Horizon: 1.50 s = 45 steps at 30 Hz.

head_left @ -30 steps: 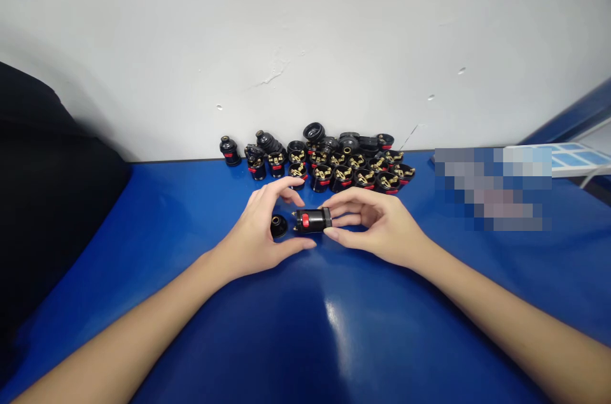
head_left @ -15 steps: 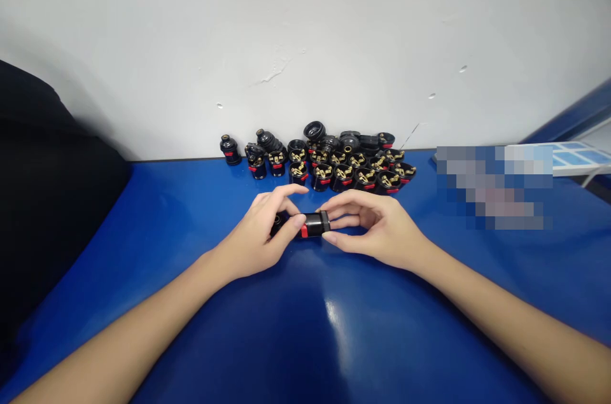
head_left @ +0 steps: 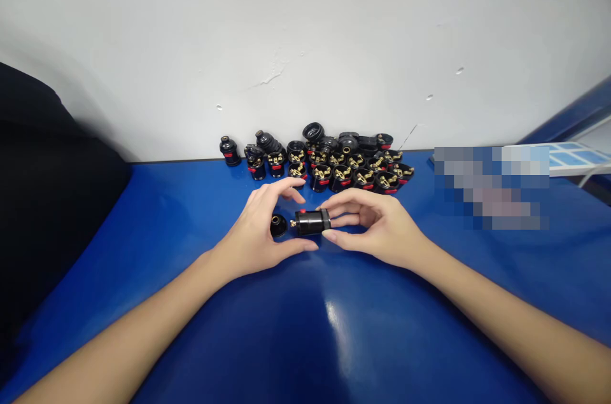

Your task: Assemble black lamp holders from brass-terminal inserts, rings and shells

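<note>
The right hand (head_left: 377, 229) holds a small black cylindrical plastic lamp socket (head_left: 312, 222) lying on its side just above the glossy blue tabletop (head_left: 334, 327), its grip narrow, with thumb below and fingertips on top pinching the right end of the barrel. A speck of red shows on top of the socket near its left end, and a small brass terminal pokes out of that end. The left hand (head_left: 258, 232) curls loosely around a small black plastic cap with a centre hole (head_left: 278, 226), which sits just left of the socket; the thumb lies along the near side and the index finger arches over the far side, but I cannot tell whether the grip actually closes on the cap.

The socket looks light, rigid and smooth, probably a little slippery, so the ribless barrel is the safest place to hold, clear of the brass terminal.

Farther back, against the scuffed white wall (head_left: 305, 41), lies a heap of similar black sockets with brass contacts and red tabs (head_left: 334, 159). A dark shape (head_left: 42, 200) fills the left edge, and a white-and-blue tray (head_left: 575, 156) sits at the far right.
</note>
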Available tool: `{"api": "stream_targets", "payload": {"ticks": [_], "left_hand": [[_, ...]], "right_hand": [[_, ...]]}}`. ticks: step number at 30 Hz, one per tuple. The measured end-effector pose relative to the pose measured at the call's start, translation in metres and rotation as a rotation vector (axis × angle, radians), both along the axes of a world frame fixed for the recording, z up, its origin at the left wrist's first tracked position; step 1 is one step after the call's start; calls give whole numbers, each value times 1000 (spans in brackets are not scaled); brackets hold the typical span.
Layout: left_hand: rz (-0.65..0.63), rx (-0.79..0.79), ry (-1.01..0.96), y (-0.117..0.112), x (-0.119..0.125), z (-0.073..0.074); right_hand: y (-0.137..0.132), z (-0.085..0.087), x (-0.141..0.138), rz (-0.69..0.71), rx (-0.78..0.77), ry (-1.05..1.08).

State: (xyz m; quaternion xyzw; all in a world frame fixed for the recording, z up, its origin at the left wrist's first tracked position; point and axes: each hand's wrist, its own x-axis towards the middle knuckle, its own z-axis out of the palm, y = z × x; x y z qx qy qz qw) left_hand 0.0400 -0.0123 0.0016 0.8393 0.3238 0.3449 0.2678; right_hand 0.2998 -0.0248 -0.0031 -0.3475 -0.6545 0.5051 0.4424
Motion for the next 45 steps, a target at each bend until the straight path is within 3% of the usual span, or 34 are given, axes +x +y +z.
{"api": "stream_targets", "payload": {"ticks": [6,11,17,22,29,34,41,45], "left_hand": [[47,-112,66,-2,1,-1],[-15,-36,-35,-2,2,0],[16,-100,120,-2,2,3],[-45,-95,-18,1,0,-1],[9,-81,116,-3,1,1],[-29,-68,-12,-3,3,-1],[46,-144,49,-3,2,-3],[16,-91,-38,-3,3,-1]], "right_hand": [[-1,1,-1,6,6,-15],[-1,1,0,-10,7,-23],[-1,0,0,-1,8,-25],[0,1,1,-4,9,-26],[-2,0,1,7,26,-50],[-1,-1,1,5,35,-60],[-1,0,1,3,37,-73],[-1,2,1,-5,42,-70]]}}
